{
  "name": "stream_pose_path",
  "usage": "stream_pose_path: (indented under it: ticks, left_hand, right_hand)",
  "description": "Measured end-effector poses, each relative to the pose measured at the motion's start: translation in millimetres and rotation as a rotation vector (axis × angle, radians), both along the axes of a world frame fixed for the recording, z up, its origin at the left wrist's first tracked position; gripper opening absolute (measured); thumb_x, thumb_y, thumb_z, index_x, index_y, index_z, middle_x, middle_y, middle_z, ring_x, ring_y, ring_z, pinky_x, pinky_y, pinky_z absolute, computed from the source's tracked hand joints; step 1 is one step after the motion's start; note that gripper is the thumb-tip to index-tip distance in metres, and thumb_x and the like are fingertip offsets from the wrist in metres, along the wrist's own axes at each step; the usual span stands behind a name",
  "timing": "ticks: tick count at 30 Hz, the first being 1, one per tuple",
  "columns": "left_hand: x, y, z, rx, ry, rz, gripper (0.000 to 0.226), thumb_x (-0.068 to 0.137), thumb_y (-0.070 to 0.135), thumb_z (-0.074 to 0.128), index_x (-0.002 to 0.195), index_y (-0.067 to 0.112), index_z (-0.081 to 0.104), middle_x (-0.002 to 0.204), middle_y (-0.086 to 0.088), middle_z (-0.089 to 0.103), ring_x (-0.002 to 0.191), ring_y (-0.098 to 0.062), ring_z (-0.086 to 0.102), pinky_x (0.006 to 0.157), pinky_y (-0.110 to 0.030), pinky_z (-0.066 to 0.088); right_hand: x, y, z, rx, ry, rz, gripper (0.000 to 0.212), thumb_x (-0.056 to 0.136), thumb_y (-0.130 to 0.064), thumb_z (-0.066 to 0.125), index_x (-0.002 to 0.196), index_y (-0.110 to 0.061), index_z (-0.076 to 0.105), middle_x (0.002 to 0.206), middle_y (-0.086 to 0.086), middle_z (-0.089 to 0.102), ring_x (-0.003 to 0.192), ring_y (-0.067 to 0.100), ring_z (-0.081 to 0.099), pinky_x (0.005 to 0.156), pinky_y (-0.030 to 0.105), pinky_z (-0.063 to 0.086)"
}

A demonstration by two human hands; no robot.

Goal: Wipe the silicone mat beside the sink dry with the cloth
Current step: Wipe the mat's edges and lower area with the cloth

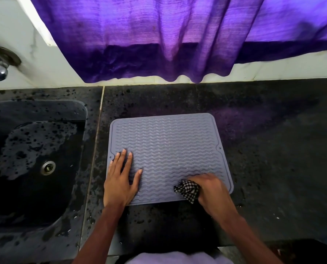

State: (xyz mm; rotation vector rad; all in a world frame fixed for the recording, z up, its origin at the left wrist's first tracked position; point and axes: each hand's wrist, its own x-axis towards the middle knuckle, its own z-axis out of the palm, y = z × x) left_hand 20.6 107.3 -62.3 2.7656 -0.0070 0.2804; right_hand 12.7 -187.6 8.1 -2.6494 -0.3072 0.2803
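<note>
The grey silicone mat [170, 145] is laid flat on the dark counter [273, 149], just beside the sink [69, 168] on its right. The left hand [120, 180] is pressed flat, fingers extended, on the mat edge nearest the sink. A bunched black-and-white checked cloth [187, 189] is gripped in the curled fingers of the right hand [210, 189] and held against the mat's front corner farthest from the sink. Water patches are visible in the sink basin.
</note>
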Motion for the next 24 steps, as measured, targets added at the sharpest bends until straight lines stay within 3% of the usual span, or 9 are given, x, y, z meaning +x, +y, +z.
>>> stream_pose_path:
  ticks: [5, 10, 17, 24]
  left_hand:
    - [-0.6, 0.6, 0.0, -0.024, 0.009, 0.002, 0.069, 0.098, 0.052, 0.047, 0.154, 0.014, 0.037, 0.164, -0.003, 0.028, 0.153, -0.019, 0.021, 0.118, -0.048, 0.033]
    - [-0.4, 1.3, -1.1, -0.05, 0.004, -0.006, 0.069, 0.098, 0.052, 0.048, 0.154, 0.014, 0.037, 0.164, -0.003, 0.029, 0.153, -0.018, 0.021, 0.117, -0.048, 0.034]
    - [-0.3, 1.7, -0.9, -0.101, -0.014, -0.014, 0.067, 0.098, 0.051, 0.047, 0.152, 0.012, 0.04, 0.163, -0.003, 0.031, 0.152, -0.019, 0.024, 0.118, -0.047, 0.033]
    - [3.0, 4.5, 2.5, -0.202, 0.057, -0.006, 0.062, 0.104, 0.051, 0.029, 0.154, 0.014, 0.038, 0.163, 0.001, 0.031, 0.153, -0.012, 0.019, 0.124, -0.038, 0.02]
  right_hand:
    - [-6.5, 21.6, -10.6, -0.053, 0.024, 0.013, 0.043, 0.067, -0.014, 0.076, 0.104, -0.033, 0.068, 0.1, -0.016, 0.069, 0.097, 0.01, 0.059, 0.088, 0.028, 0.048]
    - [0.6, 36.9, 0.3, 0.009, -0.012, 0.046, 0.036, 0.073, -0.022, 0.074, 0.106, -0.034, 0.066, 0.095, -0.013, 0.07, 0.093, 0.01, 0.062, 0.084, 0.027, 0.05]
    - [-6.5, 68.9, -8.6, -0.009, -0.018, 0.073, 0.043, 0.061, -0.013, 0.075, 0.1, -0.029, 0.07, 0.092, -0.009, 0.069, 0.088, 0.019, 0.063, 0.081, 0.033, 0.054]
    - [-4.2, 99.8, 0.8, 0.041, 0.009, 0.107, 0.048, 0.065, -0.01, 0.066, 0.109, -0.031, 0.063, 0.1, -0.007, 0.067, 0.098, 0.02, 0.059, 0.087, 0.033, 0.05]
